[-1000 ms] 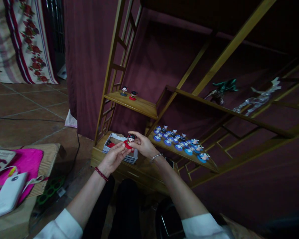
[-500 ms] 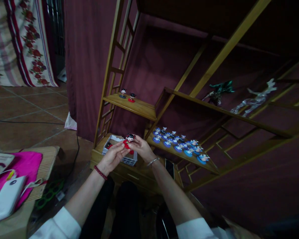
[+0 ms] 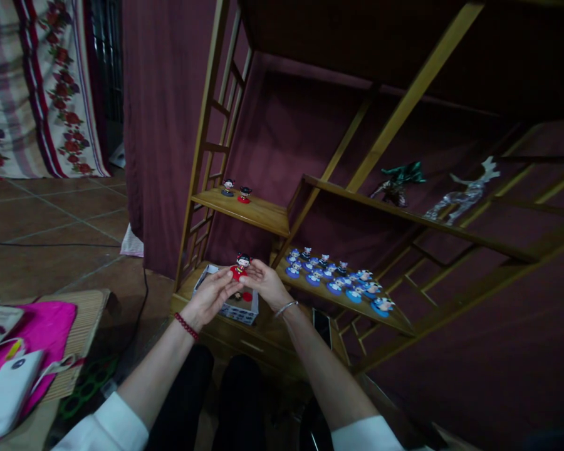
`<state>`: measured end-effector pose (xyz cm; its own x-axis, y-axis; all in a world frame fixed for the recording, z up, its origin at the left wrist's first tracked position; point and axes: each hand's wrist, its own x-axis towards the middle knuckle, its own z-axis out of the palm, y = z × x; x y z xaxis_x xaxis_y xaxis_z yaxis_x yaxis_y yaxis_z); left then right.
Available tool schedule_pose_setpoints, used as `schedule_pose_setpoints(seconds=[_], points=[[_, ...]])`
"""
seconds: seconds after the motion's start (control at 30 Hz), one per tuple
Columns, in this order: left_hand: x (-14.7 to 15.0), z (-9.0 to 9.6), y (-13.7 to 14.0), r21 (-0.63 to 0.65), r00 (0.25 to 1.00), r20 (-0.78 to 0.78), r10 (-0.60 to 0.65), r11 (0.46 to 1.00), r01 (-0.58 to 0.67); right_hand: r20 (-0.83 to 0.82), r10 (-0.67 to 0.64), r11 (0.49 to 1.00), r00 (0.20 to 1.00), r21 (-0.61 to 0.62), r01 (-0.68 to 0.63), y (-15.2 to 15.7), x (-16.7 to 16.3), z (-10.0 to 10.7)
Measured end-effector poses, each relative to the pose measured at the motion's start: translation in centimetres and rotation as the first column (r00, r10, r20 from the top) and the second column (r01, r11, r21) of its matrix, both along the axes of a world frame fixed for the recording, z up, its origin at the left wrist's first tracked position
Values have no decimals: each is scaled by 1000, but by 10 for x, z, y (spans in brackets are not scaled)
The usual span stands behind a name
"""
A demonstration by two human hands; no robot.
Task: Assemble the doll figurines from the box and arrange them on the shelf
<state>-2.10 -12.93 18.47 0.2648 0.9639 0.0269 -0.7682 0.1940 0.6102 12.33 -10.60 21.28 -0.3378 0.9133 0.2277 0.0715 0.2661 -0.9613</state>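
Note:
Between both hands I hold a small figurine with black hair and a round red base, upright. My left hand pinches the base from the left, and my right hand grips it from the right. Just below them sits an open box with a patterned side, holding a few small pieces, partly hidden by my hands. Two similar figurines stand on the small upper shelf: one on a dark base, one on a red base.
Several blue-based figurines stand in rows on the lower right shelf. Higher up are a green figure and a clear deer ornament. A dark phone-like slab lies below. At left, a white device rests on pink cloth.
The view has tilted slightly, so the shelves appear lower. Both hands still hold the red-based figurine over the box, at almost the same spot.

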Motion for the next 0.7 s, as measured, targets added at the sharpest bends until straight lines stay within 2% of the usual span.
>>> schedule_pose_setpoints(seconds=[0.23, 0.53, 0.7], points=[[1, 21, 3, 36, 999, -39, 25, 999, -23, 4, -48, 999, 999, 5, 48, 4, -1, 17], [-1, 32, 7, 98, 993, -108, 42, 995, -32, -26, -47, 998, 999, 28, 48, 7, -5, 27], [-1, 36, 10, 144, 981, -135, 140, 982, -120, -18, -82, 995, 997, 64, 83, 7, -8, 34]])
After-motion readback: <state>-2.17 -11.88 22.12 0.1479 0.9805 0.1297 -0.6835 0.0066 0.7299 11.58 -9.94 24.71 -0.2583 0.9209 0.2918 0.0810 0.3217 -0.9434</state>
